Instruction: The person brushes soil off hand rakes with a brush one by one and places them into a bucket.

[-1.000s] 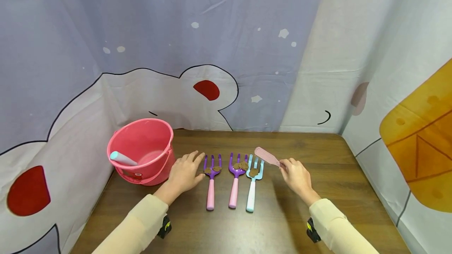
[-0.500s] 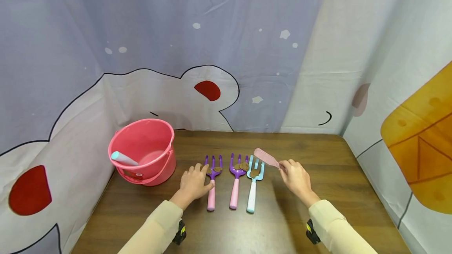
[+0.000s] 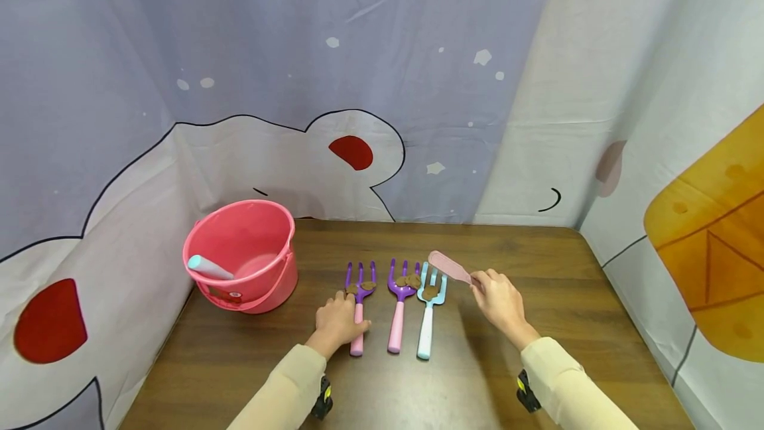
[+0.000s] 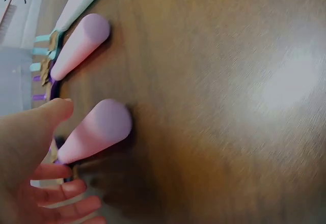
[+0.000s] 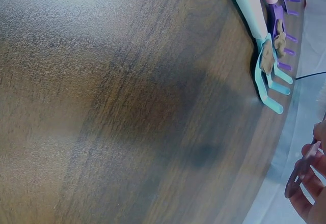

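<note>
My left hand is over the leftmost toy garden fork, which has purple tines and a pink handle. In the left wrist view, thumb and fingers lie on either side of that handle, loosely spread. My right hand holds a pink brush by its handle, with the head raised and pointing left; pale bristles show in the left wrist view. A second purple and pink fork and a light blue and white fork lie alongside. Brown clumps stick to the forks' heads.
A pink bucket stands at the back left, with a white, blue-tipped handle leaning out over its rim. The wooden table ends at a patterned curtain behind and on both sides.
My left hand has moved right and toward me, from beside the bucket to over the leftmost fork's handle. My right hand and the brush have stayed nearly still.
</note>
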`<state>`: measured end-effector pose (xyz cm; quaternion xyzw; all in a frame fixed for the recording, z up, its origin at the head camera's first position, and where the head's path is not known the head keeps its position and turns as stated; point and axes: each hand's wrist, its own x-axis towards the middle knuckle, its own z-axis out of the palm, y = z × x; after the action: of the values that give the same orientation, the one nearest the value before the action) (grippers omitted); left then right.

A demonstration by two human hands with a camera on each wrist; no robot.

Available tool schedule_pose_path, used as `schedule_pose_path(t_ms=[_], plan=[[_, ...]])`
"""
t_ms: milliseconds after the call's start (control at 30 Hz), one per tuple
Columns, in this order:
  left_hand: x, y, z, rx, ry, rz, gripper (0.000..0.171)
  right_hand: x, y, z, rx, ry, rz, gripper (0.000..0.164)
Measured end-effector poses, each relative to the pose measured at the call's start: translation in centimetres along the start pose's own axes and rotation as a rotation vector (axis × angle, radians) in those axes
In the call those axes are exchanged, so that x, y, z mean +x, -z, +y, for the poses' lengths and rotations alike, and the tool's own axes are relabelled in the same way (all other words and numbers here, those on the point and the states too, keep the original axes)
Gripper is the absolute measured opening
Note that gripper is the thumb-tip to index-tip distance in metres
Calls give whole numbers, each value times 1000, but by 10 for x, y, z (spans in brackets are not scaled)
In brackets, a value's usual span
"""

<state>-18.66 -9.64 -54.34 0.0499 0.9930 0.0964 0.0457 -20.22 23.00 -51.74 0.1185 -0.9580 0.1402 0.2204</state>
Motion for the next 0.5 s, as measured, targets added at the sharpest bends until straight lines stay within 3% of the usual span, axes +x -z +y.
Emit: schedule_pose_path(t_ms=[267, 500], plan=[[-2, -16, 6, -57, 77, 34, 59, -2, -1, 1, 4, -8, -11, 17], [-2, -17, 9, -107, 161, 37, 48, -2, -2, 3, 6, -7, -7, 17]])
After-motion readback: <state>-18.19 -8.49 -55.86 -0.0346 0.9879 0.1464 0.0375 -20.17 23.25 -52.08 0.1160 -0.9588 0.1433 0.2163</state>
